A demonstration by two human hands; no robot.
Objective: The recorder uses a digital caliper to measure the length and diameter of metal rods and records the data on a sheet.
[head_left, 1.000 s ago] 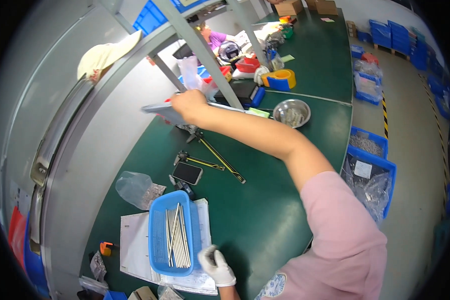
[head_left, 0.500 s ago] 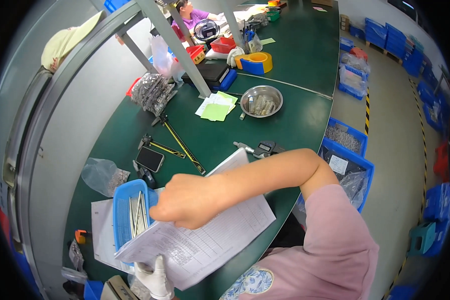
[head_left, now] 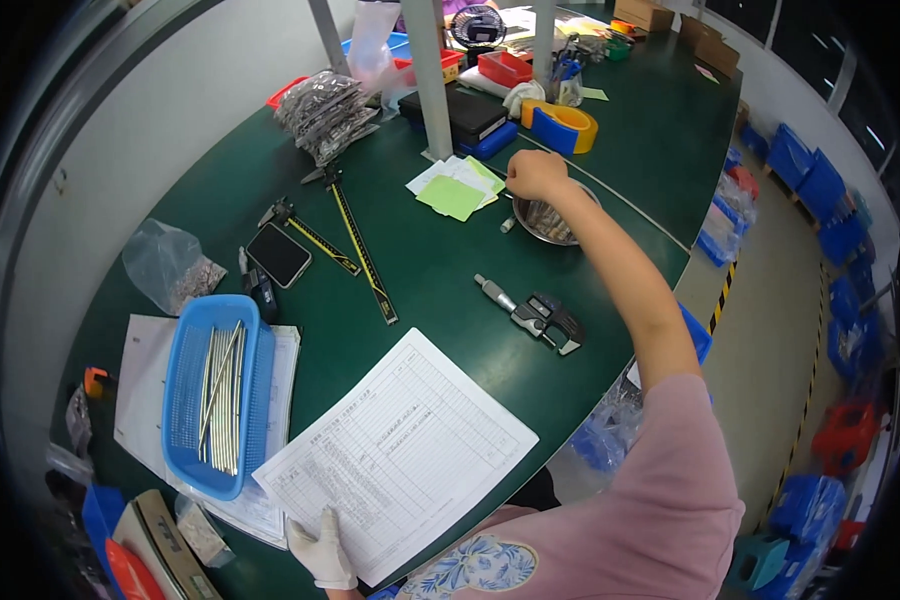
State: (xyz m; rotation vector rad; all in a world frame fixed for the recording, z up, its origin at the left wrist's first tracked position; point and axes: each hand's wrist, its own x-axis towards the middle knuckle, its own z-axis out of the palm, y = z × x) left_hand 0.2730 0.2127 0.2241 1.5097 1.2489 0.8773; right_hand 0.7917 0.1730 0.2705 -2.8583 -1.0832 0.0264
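My left hand point(head_left: 321, 553), in a white glove, lies at the near left edge of the printed sheets point(head_left: 400, 450). Its thumb rests on the paper, apart from the fingers at the edge. My bare right hand point(head_left: 537, 175) is closed above the left rim of a steel bowl point(head_left: 587, 192). Whatever it may hold is hidden. Inside the bowl lie small clear cylindrical pieces point(head_left: 548, 222), partly covered by my wrist. One similar small piece point(head_left: 508, 225) lies outside, beside the bowl. Green and white note slips point(head_left: 453, 196) lie just left of my right hand.
A blue basket point(head_left: 250, 400) of thin metal rods point(head_left: 225, 400) stands on papers at the left. A digital micrometer point(head_left: 540, 318), two calipers point(head_left: 363, 245), a phone point(head_left: 279, 254) and a bag of small parts point(head_left: 170, 265) lie about. A metal post point(head_left: 430, 80) rises behind.
My right hand has moved from the papers up and right to the bowl. The lifted sheets now lie flat, uncovering the basket. The head view has shifted.
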